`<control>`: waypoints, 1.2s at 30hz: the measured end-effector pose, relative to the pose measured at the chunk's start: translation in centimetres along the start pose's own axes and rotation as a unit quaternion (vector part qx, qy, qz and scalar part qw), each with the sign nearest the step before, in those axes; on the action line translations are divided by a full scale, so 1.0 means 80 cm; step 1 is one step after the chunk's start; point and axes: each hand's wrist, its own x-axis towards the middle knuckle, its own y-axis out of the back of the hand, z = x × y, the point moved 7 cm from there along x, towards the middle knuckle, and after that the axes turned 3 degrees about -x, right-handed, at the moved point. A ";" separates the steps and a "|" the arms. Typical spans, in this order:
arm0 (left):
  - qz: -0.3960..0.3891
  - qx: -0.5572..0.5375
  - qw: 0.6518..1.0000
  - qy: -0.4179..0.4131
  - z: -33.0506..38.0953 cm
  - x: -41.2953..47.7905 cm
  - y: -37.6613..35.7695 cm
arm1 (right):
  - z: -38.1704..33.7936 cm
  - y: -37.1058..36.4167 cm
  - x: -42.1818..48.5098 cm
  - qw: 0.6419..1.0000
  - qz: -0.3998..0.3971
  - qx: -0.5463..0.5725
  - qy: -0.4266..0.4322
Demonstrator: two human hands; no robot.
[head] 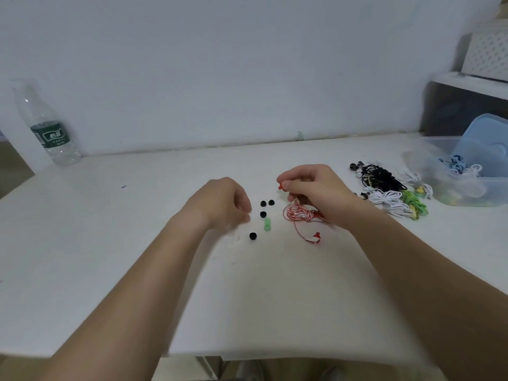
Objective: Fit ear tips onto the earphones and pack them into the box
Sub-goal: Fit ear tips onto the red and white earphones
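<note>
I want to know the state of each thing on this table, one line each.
right hand: pinches red earbud, raised.
left hand: fingers curled, contents blurred.
second earbud: lies on table.
red-white cable: coiled.
black ear tips: four, loose.
green ear tips: loose, together.
plastic box: open, lid leaning inside.
water bottle: upright.

Soft even light, blurred, warped edges

The left hand and the right hand were bare, and so were both forearms, uncovered all the way across the table to its near edge. Below that near edge, a blurred stretch of tan cloth showed, seemingly worn on the lap.
</note>
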 end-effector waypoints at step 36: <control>0.051 -0.560 0.827 -0.010 0.059 0.027 -0.046 | 0.012 0.024 -0.013 0.991 0.072 0.108 0.039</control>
